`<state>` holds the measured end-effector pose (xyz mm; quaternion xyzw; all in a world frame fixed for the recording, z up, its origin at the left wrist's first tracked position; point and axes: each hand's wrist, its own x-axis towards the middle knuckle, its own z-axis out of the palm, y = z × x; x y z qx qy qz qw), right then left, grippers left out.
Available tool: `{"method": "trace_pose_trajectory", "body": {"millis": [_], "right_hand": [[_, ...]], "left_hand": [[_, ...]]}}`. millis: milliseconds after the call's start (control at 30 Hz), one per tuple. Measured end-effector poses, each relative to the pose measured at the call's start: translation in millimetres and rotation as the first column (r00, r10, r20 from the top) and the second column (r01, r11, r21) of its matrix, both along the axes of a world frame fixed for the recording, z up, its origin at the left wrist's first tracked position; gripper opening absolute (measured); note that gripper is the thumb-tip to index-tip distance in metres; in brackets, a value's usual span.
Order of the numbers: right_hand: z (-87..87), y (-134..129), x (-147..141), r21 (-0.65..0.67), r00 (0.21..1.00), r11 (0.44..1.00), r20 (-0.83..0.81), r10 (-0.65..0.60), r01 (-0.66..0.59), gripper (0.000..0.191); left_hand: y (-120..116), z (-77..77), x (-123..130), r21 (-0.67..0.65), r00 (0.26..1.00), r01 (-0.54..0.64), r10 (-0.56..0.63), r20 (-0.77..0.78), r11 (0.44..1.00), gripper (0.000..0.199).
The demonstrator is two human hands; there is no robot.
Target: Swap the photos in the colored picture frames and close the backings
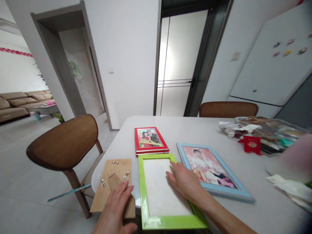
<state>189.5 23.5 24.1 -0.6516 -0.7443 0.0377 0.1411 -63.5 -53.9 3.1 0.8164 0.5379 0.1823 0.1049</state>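
Observation:
A green picture frame (143, 195) lies flat at the near edge of the white table, a plain white sheet (161, 188) showing inside it. Over its right side rests my right hand (184, 180), fingers stretched out. To the left lies a brown backing board (109, 172) with metal clips and a cut flap, sticking out past the table's edge. My left hand (118, 204) lies open on the board's lower part and hides some of it. A blue picture frame (216, 157) with a pink-toned photo sits right of the green one. Behind is a red picture frame (138, 148) holding a photo of two people.
At the right stand a red card (252, 144), plastic-wrapped items (270, 128) and crumpled white tissue (287, 188). Brown wooden chairs are at the left (65, 141) and the far side (229, 109). A thin blue patterned strip (69, 192) juts out near the table's left corner.

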Motion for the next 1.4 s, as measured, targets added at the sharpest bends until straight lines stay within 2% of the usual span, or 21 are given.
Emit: {"method": "trace_pose_trajectory", "body": {"millis": [100, 200, 300, 367, 433, 533, 633, 800, 900, 1167, 1400], "right_hand": [[3.9, -13, -23, -0.003, 0.967, 0.981, -0.164, 0.193, -0.196, 0.034], [8.0, -30, -62, 0.012, 0.894, 0.925, -0.254, 0.37, -0.379, 0.034], [9.8, -42, -98, 0.061, 0.871, 0.901, -0.235, 0.431, -0.429, 0.044], [11.0, -45, -113, 0.067, 0.869, 0.901, -0.246, 0.43, -0.428, 0.055], [13.4, -45, -116, 0.073, 0.858, 0.901, -0.283, 0.429, -0.427, 0.057], [18.2, -48, -101, 0.107, 0.85, 0.903, -0.306, 0.429, -0.417, 0.049], [18.6, -55, -65, 0.132, 0.875, 0.913, -0.26, 0.408, -0.387, 0.049], [7.0, -67, 3, 0.218, 0.917, 0.922, -0.175, 0.36, -0.32, 0.045], [0.0, -72, 25, 0.234, 0.932, 0.924, -0.132, 0.338, -0.302, 0.041], [-8.3, -70, 29, 0.149, 0.954, 0.947, -0.06, 0.294, -0.283, 0.039], [-7.5, -73, 30, 0.121, 0.952, 0.95, -0.071, 0.296, -0.287, 0.039]], "left_hand": [[0, -11.4, -39, 0.066, 0.973, -0.205, 0.21, -0.097, 0.977, 0.074], [6, -29.4, -61, 0.212, 0.962, -0.246, 0.266, -0.068, 0.946, 0.058], [11, -38.1, -66, 0.346, 0.966, -0.228, 0.255, -0.033, 0.91, 0.045], [10, -34.7, -63, 0.426, 0.965, -0.222, 0.261, -0.036, 0.877, 0.04], [7, -25.9, -56, 0.499, 0.965, -0.21, 0.261, -0.035, 0.841, 0.037], [-1, -11.2, -35, 0.563, 0.976, -0.17, 0.217, -0.017, 0.809, 0.038], [-8, -3.8, -4, 0.553, 0.993, -0.068, 0.107, -0.039, 0.83, 0.043], [-5, -7.2, 49, 0.503, 0.991, 0.134, -0.1, -0.094, 0.854, 0.04], [0, -11.1, 66, 0.482, 0.982, 0.19, -0.172, -0.081, 0.855, 0.039], [10, -12.0, 71, 0.371, 0.962, 0.274, -0.248, -0.117, 0.887, 0.033], [12, -2.9, 74, 0.268, 0.956, 0.287, -0.29, -0.031, 0.919, 0.027]]}}
